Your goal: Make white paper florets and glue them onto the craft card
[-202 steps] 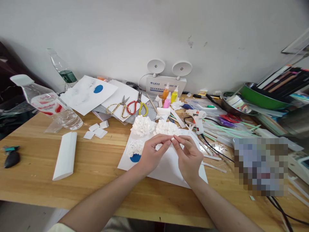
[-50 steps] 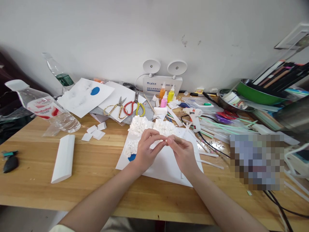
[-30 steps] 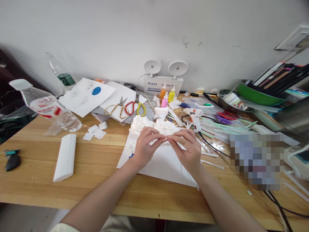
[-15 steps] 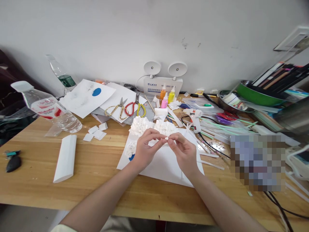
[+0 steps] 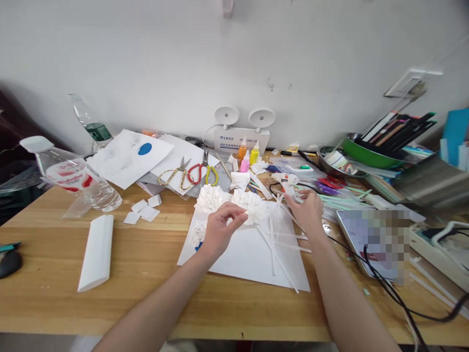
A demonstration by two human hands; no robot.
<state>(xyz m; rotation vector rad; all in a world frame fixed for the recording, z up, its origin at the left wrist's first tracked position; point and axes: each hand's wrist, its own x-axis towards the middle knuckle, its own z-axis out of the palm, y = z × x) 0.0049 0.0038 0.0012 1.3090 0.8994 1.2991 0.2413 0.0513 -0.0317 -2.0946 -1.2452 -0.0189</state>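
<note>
Over the white paper sheet [image 5: 252, 266], my left hand [image 5: 223, 225] is closed in a pinch; a tiny white bit seems to sit at its fingertips, too small to name. My right hand [image 5: 307, 211] has its fingers around the handle of the white hot glue gun [image 5: 287, 181], right of the sheet. Clusters of crumpled white paper [image 5: 210, 198] lie along the sheet's far side. A smaller white clump [image 5: 199, 232] rests at the left over a blue patch. Thin white strips [image 5: 273, 249] lie across the sheet's right part.
Scissors [image 5: 179, 173], red- and yellow-handled pliers [image 5: 205, 168] and small paint bottles [image 5: 244, 161] stand or lie at the back. On the left are a water bottle [image 5: 78, 176], paper squares [image 5: 148, 210] and a folded white paper [image 5: 97, 254]. Black cables [image 5: 392, 288] run at right beside a tablet [image 5: 351, 244].
My right hand has left the left hand's fingertips and moved right to the glue gun, now gripping it. White strips now lie on the sheet. The view has shifted slightly.
</note>
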